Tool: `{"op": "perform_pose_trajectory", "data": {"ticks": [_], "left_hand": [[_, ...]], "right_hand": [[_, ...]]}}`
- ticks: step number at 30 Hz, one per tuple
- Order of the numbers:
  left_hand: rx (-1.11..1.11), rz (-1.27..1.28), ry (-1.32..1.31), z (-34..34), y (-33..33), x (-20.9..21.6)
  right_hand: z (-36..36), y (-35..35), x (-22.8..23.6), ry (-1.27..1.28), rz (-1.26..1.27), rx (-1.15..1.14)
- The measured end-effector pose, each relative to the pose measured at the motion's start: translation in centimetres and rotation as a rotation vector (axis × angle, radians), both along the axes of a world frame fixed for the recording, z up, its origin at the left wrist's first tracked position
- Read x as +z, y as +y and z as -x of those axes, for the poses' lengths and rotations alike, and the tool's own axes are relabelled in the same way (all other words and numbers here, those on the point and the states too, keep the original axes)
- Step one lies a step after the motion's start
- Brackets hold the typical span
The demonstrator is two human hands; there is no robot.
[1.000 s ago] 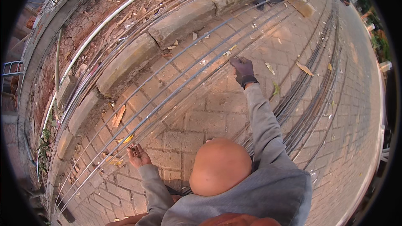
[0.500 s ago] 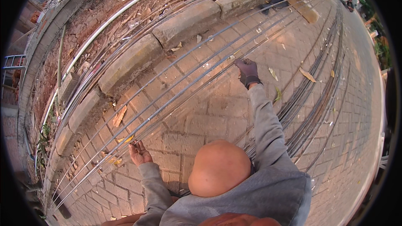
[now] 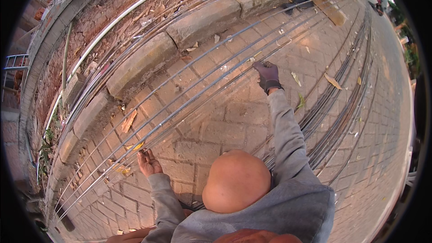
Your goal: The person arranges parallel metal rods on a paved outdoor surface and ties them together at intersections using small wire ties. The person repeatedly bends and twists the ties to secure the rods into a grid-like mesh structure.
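Between my two hands runs a thin brown steel rod [image 3: 202, 108], blurred along its middle. My left hand [image 3: 149, 163] is bare, palm turned up, with its curled fingertips at the rod's lower-left stretch. Farther off to the right, my right hand [image 3: 267, 75], in a dark fingerless-looking glove, has its fingers closed at the rod's other stretch. Just beyond both hands, several grey ribbed steel rods [image 3: 189, 104] lie side by side, running from lower left to upper right. How tightly my left fingers grip is partly hidden.
A kerb of concrete blocks [image 3: 141, 65] borders the brick paving [image 3: 227, 135]. Another bundle of dark rods [image 3: 330, 94] lies to the right. A loose block [image 3: 327, 7] sits at the far end, under the rods. A white pipe [image 3: 128, 15] crosses the soil beyond the kerb.
My hands hold nearly the same places and poses. The whole view has shifted slightly, and the blurred rod between my hands looks a little different.
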State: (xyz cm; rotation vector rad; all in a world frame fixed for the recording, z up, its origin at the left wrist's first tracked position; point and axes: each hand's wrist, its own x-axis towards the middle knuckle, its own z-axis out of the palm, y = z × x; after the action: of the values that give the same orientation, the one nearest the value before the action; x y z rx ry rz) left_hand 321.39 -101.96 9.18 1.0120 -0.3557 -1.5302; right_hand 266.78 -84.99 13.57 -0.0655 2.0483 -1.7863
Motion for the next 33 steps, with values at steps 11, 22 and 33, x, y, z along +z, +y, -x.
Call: {"op": "perform_pose_trajectory", "data": {"ticks": [11,22,33], "left_hand": [[-0.013,-0.086,-0.034,0.7,-0.8,1.6],[0.002,-0.148,-0.011,0.0,-1.3,0.6],[0.000,-0.121,-0.036,-0.4,-1.9,-0.5]], "right_hand": [[0.7,0.0,-0.7,-0.004,-0.015,0.020],[0.0,2.4,-2.5,-0.143,0.040,-0.110],[1.5,4.0,-0.7,0.270,0.118,-0.163]]}}
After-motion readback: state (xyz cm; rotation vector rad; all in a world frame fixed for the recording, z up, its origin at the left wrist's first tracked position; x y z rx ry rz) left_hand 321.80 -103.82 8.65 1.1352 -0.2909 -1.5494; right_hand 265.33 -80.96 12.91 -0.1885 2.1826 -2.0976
